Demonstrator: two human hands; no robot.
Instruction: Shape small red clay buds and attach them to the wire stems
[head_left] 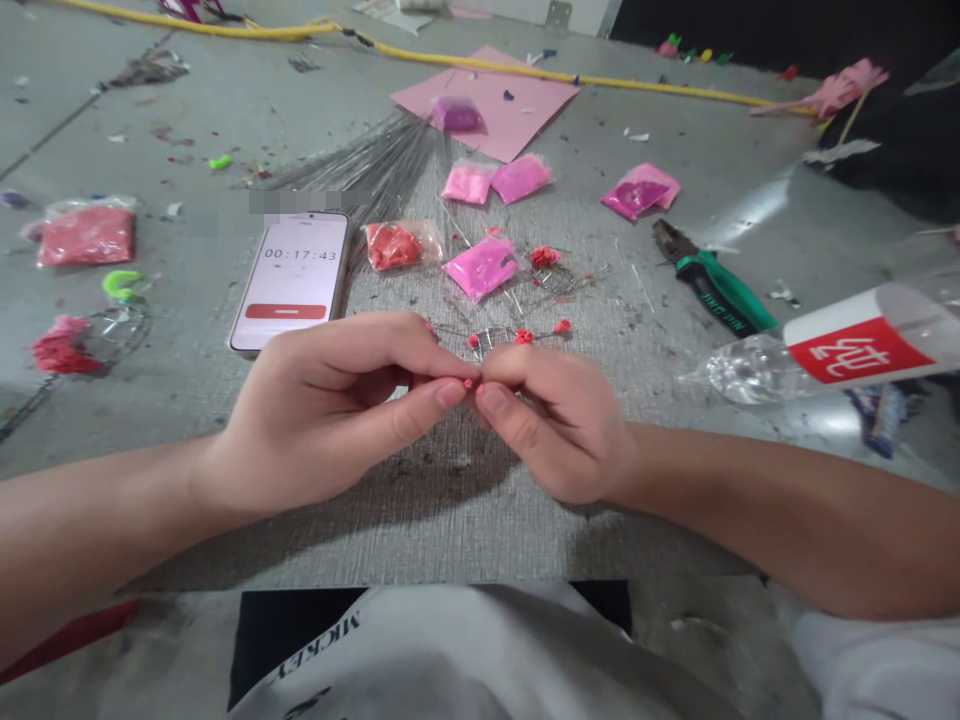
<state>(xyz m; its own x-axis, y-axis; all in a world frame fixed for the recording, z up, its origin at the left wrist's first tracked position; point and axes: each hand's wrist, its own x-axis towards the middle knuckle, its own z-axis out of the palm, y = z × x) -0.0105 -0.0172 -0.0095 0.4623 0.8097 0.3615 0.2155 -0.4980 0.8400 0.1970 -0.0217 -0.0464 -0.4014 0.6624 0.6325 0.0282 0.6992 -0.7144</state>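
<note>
My left hand [337,410] and my right hand [559,425] meet above the near part of the table, thumbs and forefingers pinched together. Between the fingertips show tiny bits of red modelling clay [469,384]; most of it is hidden. Just behind my fingers lies a bent wire piece [491,340] with small red clay blobs [524,336] on it. Farther back is another wire piece [555,278] topped with a red clay flower [545,257]. A bag of bright pink clay [482,268] and an opened bag of red clay [395,247] lie close by.
A phone with a running timer [289,280] lies left of centre. Green-handled pliers [720,290] and a plastic bottle [847,345] are at right. Thin wires [382,165], pink paper [517,110] and a yellow cable [465,65] lie behind. A clay-and-wire piece [67,345] sits at left.
</note>
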